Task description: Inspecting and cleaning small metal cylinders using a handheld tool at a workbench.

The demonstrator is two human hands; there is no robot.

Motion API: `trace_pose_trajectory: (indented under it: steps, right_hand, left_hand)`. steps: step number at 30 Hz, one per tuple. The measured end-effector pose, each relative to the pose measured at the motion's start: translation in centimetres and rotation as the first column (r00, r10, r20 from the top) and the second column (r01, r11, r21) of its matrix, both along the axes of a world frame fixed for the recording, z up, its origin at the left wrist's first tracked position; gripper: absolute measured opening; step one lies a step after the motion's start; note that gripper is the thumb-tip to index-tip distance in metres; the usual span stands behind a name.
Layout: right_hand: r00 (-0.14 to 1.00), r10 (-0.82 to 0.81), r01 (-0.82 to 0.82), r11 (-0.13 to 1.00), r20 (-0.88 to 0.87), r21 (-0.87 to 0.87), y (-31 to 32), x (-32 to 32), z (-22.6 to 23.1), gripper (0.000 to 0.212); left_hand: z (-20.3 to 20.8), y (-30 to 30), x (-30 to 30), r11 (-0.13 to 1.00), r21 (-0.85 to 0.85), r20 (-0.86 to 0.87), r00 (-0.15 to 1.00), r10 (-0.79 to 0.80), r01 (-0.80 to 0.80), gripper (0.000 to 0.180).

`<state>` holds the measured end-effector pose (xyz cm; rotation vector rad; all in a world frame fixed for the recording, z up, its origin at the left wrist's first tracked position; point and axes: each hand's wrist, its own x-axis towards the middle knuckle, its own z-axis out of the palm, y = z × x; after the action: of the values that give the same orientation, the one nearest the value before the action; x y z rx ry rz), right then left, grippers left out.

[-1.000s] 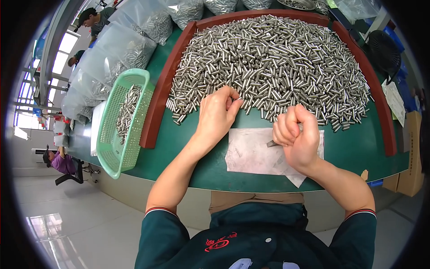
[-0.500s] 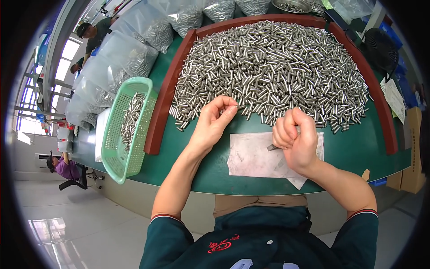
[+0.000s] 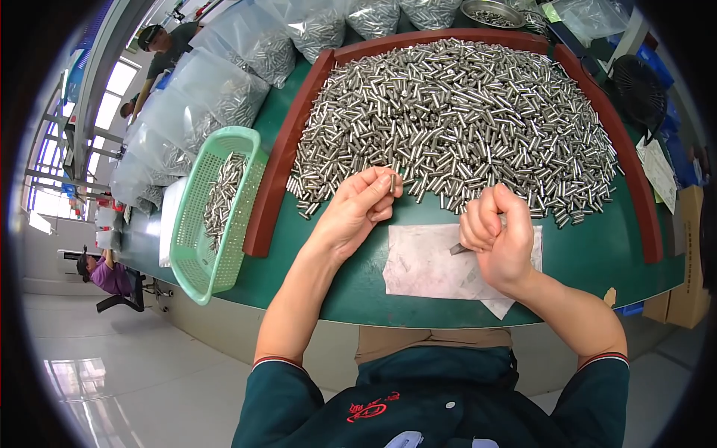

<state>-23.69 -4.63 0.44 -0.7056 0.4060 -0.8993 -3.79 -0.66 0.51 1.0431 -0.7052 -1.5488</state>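
A large heap of shiny short metal pins [image 3: 455,112] covers the green table in front of me. At the heap's near edge, my left hand [image 3: 361,207] pinches a single metal pin [image 3: 393,184] between thumb and fingers. My right hand [image 3: 497,243] is closed in a fist over a stained white cloth [image 3: 422,265]. A dark grey bar-like end [image 3: 458,249] sticks out on the left of this fist; the rest of it is hidden in the fingers.
Reddish-brown rails [image 3: 280,179] border the heap. To the left stands a green perforated basket [image 3: 187,224] with pins inside. Clear bags of pins [image 3: 239,93] line the back left. A metal bowl [image 3: 493,13] and a black fan [image 3: 637,86] are farther back. Other people sit at left.
My left hand has turned and drawn its fingers in, and a pin now shows upright in its pinch. My right fist stays nearly in place.
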Motion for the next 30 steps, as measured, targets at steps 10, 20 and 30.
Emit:
trace_pose_trajectory:
  steps: [10, 20, 30]
  right_hand:
    - [1.0, 0.006, -0.006, 1.0, -0.006, 0.009, 0.0, 0.1, 0.1, 0.04]
    - [1.0, 0.004, -0.004, 1.0, -0.008, 0.018, 0.0, 0.1, 0.0, 0.041]
    - [1.0, 0.005, -0.005, 1.0, -0.002, 0.012, 0.0, 0.1, 0.0, 0.04]
  left_hand:
    - [-0.3, 0.0, 0.7, 0.997, 0.076, -0.255, 0.967, 0.01, 0.009, 0.017]
    - [0.1, 0.1, 0.7, 0.998, 0.05, -0.222, 0.973, 0.058, -0.048, 0.017]
    - [-0.4, -0.5, -0.7, 0.979, -0.162, 0.693, 0.692, 0.203, -0.124, 0.009]
